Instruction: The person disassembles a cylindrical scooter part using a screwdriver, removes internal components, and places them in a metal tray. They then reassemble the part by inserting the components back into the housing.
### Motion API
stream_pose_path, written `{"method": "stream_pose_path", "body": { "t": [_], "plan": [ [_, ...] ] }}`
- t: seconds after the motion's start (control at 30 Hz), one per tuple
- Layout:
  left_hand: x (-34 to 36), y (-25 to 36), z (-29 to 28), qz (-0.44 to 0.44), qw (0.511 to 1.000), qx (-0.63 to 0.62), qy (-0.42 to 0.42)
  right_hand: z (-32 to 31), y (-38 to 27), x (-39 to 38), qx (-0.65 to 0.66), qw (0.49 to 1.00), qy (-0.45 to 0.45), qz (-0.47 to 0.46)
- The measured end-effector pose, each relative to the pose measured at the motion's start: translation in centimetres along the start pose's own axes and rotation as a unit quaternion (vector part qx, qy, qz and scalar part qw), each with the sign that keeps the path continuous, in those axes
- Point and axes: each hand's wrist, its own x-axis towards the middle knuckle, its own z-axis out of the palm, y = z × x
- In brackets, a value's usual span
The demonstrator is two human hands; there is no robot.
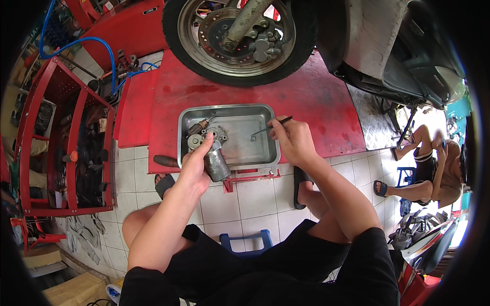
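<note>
My left hand (195, 166) grips a dull metal part with a cylindrical body (217, 163) over the left side of a steel tray (224, 107). Another metal piece with a brass-coloured section (199, 126) lies in the tray behind it. My right hand (292, 138) pinches a thin dark stick tool (263, 130), angled down into the tray at a small metal bit (253, 138), whose exact shape is too small to make out. A dark wooden handle (165, 161) lies left of the tray.
The tray rests on a red platform (326, 117), below a scooter's front wheel (191, 61). A red tool cart (71, 208) stands left, with a blue hose (104, 43) above. Another person (441, 173) sits at right. A blue stool (245, 239) is beneath me.
</note>
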Motion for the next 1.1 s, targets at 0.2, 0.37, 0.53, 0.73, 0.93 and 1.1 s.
{"method": "stream_pose_path", "body": {
  "t": [0.2, 0.37, 0.53, 0.73, 0.93, 1.1],
  "plan": [
    [0.03, 0.01, -0.10, 0.000, 1.000, -0.003, 0.000, -0.15, -0.43, 0.07, -0.020, 1.000, -0.013, 0.000],
    [-0.05, 0.08, -0.16, -0.001, 1.000, -0.001, -0.002, 0.00, -0.49, -0.06, -0.011, 1.000, -0.012, 0.002],
    [0.06, -0.02, -0.28, 0.004, 1.000, -0.005, -0.004, -0.11, -0.35, 0.09, -0.012, 0.999, -0.039, 0.002],
    [-0.07, 0.01, -0.10, 0.001, 1.000, 0.001, -0.001, -0.13, -0.22, 0.10, -0.010, 0.999, -0.043, 0.006],
    [0.00, 0.00, -0.13, 0.001, 1.000, 0.002, -0.002, -0.37, -0.26, 0.00, 0.022, 0.999, -0.022, 0.022],
    [0.03, -0.05, -0.11, 0.003, 1.000, -0.005, 0.002, -0.77, -0.37, -0.01, 0.015, 0.999, -0.030, 0.020]
  ]
}}
